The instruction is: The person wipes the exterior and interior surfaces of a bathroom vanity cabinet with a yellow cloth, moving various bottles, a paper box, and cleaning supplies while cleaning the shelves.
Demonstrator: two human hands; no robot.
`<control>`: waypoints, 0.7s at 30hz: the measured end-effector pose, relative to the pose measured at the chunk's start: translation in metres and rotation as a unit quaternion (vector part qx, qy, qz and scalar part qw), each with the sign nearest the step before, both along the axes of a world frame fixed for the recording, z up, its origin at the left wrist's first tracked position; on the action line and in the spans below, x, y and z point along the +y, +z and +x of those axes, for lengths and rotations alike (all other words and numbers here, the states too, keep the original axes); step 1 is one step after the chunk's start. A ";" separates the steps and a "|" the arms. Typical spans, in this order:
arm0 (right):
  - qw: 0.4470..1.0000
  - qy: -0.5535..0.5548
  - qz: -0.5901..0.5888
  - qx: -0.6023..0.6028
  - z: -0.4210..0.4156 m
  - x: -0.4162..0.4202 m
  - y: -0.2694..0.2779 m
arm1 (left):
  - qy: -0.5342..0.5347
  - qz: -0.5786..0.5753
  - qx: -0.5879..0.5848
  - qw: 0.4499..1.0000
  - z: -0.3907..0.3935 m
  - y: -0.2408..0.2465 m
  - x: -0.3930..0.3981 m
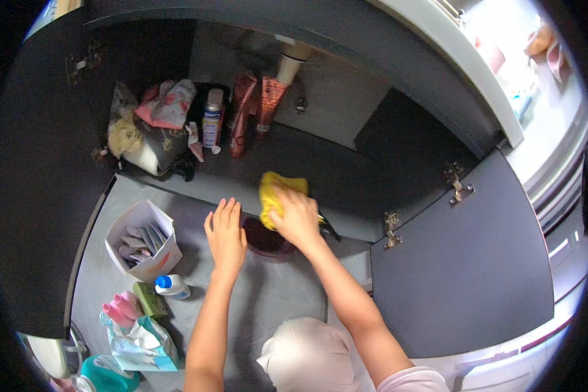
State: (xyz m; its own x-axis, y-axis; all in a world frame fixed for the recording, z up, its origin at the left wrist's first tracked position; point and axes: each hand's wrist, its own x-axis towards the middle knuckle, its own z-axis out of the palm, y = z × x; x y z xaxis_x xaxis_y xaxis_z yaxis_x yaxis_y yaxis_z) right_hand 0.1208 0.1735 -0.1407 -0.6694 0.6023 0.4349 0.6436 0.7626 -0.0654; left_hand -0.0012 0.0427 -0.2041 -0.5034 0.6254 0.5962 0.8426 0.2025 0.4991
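Observation:
My right hand [296, 218] grips a crumpled yellow cloth [285, 183] over the front edge of the cabinet floor [333, 161]. Below the cloth, partly covered by my right hand and forearm, is a dark red round basin [269, 242] on the grey floor. My left hand [227, 232] holds nothing. Its fingers point towards the cabinet, slightly apart, just left of the basin; whether they touch the cabinet's edge, I cannot tell. A thin black object [329, 228] shows partly behind my right wrist.
Inside the cabinet stand a spray can [212, 120], pink tubes [242, 115] and plastic bags [166, 105], left of a drain pipe [290, 66]. The open door [465, 259] borders the right. A white box of packets [144, 240], bottle [174, 286] and wipes pack [144, 345] sit left.

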 end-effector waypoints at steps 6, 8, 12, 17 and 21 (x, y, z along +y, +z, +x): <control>0.945 -0.328 -0.009 0.003 0.115 0.016 -0.004 | -0.016 0.049 -0.014 0.999 -0.006 -0.002 0.000; 0.942 -0.331 -0.032 0.037 0.116 0.019 -0.002 | -0.010 0.065 -0.022 0.998 -0.008 -0.003 0.003; 0.903 -0.410 -0.113 -0.063 0.091 0.063 0.015 | -0.002 0.067 -0.023 0.997 -0.003 -0.008 0.007; 0.922 -0.375 -0.088 -0.031 0.075 0.151 0.012 | -0.011 0.064 -0.004 0.998 -0.008 -0.007 0.004; 0.944 -0.324 -0.065 0.007 0.081 0.222 0.009 | -0.021 0.079 -0.009 0.997 -0.004 -0.006 0.009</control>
State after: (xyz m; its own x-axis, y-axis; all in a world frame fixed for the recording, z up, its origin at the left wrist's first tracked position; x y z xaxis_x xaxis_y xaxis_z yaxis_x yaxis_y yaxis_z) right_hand 0.2018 0.3956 -0.1318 -0.1366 0.9324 0.3347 0.9707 0.1934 -0.1427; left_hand -0.0052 0.0516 -0.2100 -0.4908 0.5450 0.6798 0.8392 0.0858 0.5371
